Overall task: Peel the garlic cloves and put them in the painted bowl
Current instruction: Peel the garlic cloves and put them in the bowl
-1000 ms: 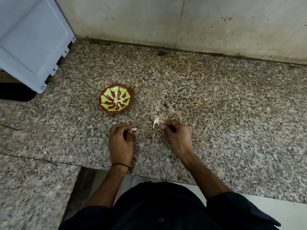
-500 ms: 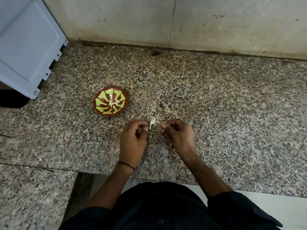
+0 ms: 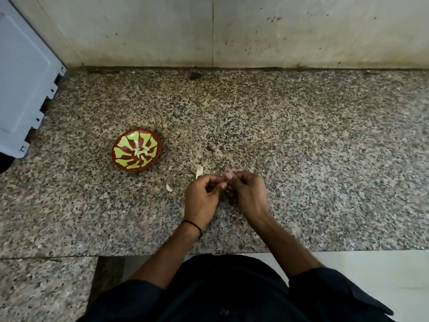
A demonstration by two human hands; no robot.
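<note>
speckled granite tabletop [image 3: 301, 147] meeting a pale, stained wall [image 3: 301, 31] at its far edge; grey plastic panel [image 3: 21, 77] far left; pale floor [image 3: 383, 275] near right.

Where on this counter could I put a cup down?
The widest bare stretch of granite counter lies right of the right hand, back to the wall. Another free strip runs between the painted bowl and the wall. It is crowded between bowl and left hand, where peel scraps lie.
</note>
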